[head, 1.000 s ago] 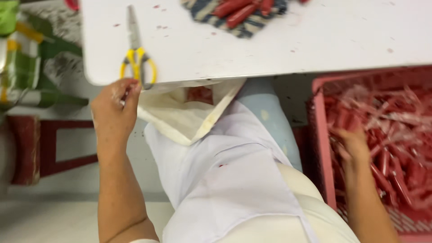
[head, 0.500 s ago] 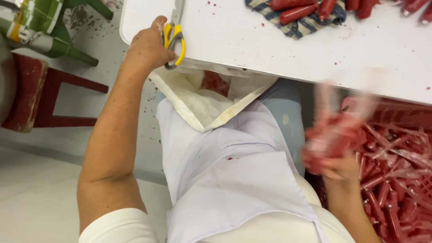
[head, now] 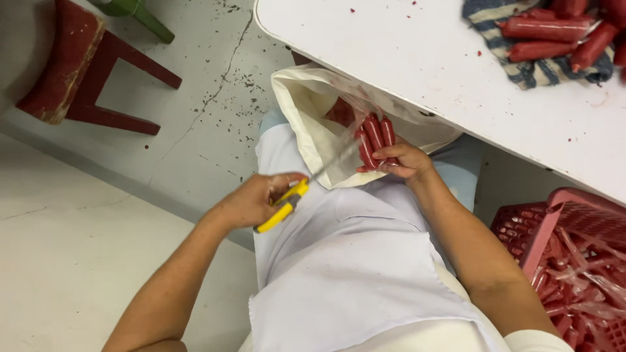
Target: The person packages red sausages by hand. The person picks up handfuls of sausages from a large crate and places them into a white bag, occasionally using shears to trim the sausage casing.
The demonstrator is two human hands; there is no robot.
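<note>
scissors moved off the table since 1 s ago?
Yes. The yellow-handled scissors left the white table; the left hand holds them over the lap.

The left hand (head: 251, 199) is gripping yellow-handled scissors (head: 287, 203), their blades pointing toward a clear packet of red sausages (head: 373, 138) that the right hand (head: 405, 161) is holding over an open cream bag (head: 313, 127) hanging below the white table (head: 417, 58). More red sausages are lying on a striped cloth (head: 521, 73) on the table, a pink crate (head: 574, 215) is sitting at the right, and a red stool (head: 78, 72) is standing on the floor at the left
</note>
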